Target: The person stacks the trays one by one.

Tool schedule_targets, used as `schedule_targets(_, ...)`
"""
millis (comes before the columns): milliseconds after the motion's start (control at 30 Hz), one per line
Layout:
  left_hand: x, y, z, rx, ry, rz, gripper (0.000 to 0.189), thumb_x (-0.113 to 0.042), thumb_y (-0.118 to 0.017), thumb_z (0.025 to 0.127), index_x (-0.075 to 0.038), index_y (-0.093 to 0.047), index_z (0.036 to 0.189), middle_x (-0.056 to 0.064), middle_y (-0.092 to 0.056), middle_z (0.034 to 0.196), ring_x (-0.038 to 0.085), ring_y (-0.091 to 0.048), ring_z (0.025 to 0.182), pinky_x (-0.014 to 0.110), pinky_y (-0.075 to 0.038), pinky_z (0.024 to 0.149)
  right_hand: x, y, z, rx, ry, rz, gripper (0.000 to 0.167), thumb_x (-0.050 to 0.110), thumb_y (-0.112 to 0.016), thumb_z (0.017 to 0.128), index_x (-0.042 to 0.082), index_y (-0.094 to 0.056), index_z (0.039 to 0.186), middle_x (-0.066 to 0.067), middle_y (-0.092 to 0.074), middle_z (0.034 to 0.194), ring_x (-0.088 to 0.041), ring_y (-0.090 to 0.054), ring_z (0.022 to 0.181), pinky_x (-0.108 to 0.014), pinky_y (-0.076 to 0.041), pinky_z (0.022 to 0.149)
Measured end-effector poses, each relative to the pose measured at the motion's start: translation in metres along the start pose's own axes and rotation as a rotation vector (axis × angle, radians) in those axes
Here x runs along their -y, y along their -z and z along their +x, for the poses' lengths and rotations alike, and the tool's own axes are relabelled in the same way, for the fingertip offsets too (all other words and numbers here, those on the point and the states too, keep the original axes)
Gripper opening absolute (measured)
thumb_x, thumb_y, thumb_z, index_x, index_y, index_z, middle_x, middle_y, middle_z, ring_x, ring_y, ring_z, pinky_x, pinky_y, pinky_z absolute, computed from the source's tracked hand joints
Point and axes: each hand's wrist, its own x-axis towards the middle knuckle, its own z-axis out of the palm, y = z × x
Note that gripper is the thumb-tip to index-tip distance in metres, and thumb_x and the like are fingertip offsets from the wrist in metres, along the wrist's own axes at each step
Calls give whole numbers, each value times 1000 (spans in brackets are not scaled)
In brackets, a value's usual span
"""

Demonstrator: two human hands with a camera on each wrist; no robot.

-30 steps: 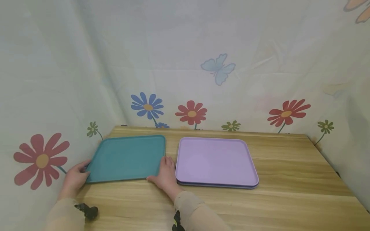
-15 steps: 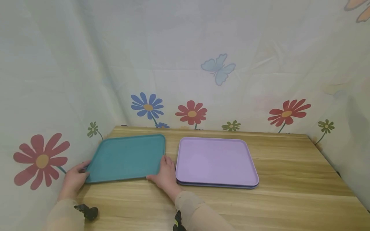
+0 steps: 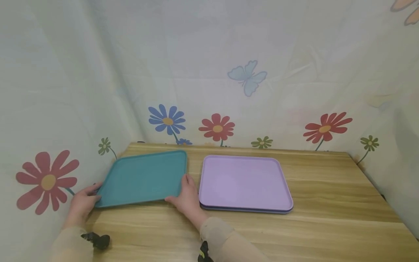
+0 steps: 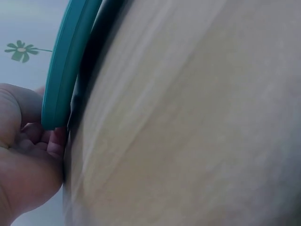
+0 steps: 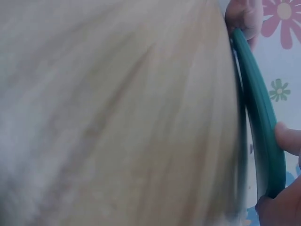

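Observation:
A teal rectangular tray (image 3: 144,178) lies at the table's left part, tilted, its right side raised off the wood. At its near left corner my left hand (image 3: 82,202) grips the rim, thumb on top and fingers beneath. My right hand (image 3: 188,198) pinches the near right corner. A gap shows under the tray's edge (image 5: 268,141) in the right wrist view. In the left wrist view the curled fingers sit below the tray's end (image 4: 63,89). To the right of my right hand, apart from it, lies a lilac tray (image 3: 243,182) stacked on darker bluish trays.
The wood-grain table (image 3: 327,196) extends right of the stack and toward me. A white curtain (image 3: 203,47) printed with flowers and butterflies hangs behind the table and along both sides. The left curtain comes close to my left hand.
The right side of the teal tray has risen slightly with my right hand, so the tray tilts more. My left hand has shifted a little left. The lilac stack has stayed put.

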Motion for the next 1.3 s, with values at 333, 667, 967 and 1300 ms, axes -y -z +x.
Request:
schedule_targets(333, 3, 4, -1, 72, -7, -54, 62, 5, -57, 88, 6, -33, 146, 33, -25, 153, 49, -24, 140, 49, -25, 114, 7, 17, -3, 2, 56, -5, 97, 32, -84, 80, -10, -30, 150, -27, -31, 153, -36, -36, 139, -43, -36, 110)
schedule_targets(667, -19, 2, -7, 116, -38, -30, 62, -3, -59, 91, 1, -34, 148, 34, -34, 148, 49, -25, 139, 56, -27, 111, 1, 44, -4, -11, 91, 30, 96, 33, -83, 81, -8, -31, 150, -24, -31, 155, -37, -35, 140, -45, -36, 110)
schedule_targets(967, -44, -12, -17, 161, -58, -122, 63, -6, -61, 93, 0, -33, 149, 26, -24, 157, 41, -29, 139, 43, -33, 109, -11, 73, -6, -67, 168, 56, 93, 29, -85, 79, -12, -35, 147, -27, -33, 152, -38, -34, 140, -47, -35, 110)
schedule_targets(1300, -70, -36, -25, 127, -11, -216, 62, 2, -59, 89, 1, -37, 147, 22, -28, 157, 39, -21, 143, 47, -24, 114, -26, 101, -9, -67, 156, 56, 93, 29, -84, 79, -13, -35, 146, -30, -34, 151, -41, -35, 139, -50, -34, 111)
